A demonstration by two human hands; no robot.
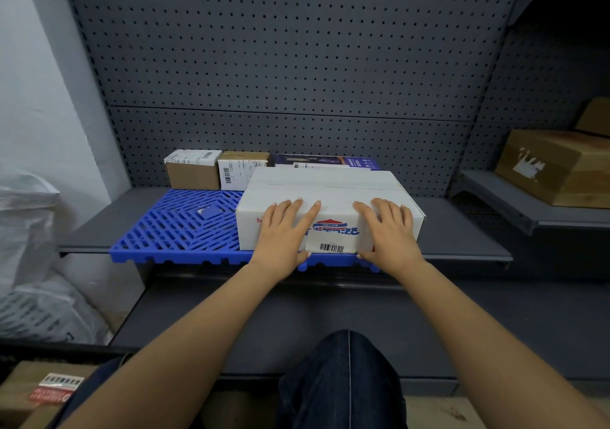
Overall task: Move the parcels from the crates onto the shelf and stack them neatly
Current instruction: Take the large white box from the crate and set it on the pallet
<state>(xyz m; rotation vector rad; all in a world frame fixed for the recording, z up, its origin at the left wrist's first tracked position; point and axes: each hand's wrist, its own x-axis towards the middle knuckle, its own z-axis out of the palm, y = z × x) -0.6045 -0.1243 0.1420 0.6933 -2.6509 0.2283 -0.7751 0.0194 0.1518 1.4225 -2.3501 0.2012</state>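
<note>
A large white parcel (325, 194) with a blue and red logo and a barcode label lies on the blue plastic grid mat (178, 227) on the grey shelf (462, 230). My left hand (285, 230) and my right hand (388, 230) lie flat on its near edge, fingers straight over the top, thumbs down the front face. Behind it at the pegboard stand a small brown box with a white top (193, 169), a brown box with a white label (241, 169) and a dark blue printed box (325, 161), partly hidden by the white parcel.
A big brown carton (558, 167) sits on the neighbouring shelf at right, another carton behind it. White sacks (29, 257) lean at left. A brown parcel with a red label (43, 392) lies at bottom left. My knee (343, 379) is below the shelf.
</note>
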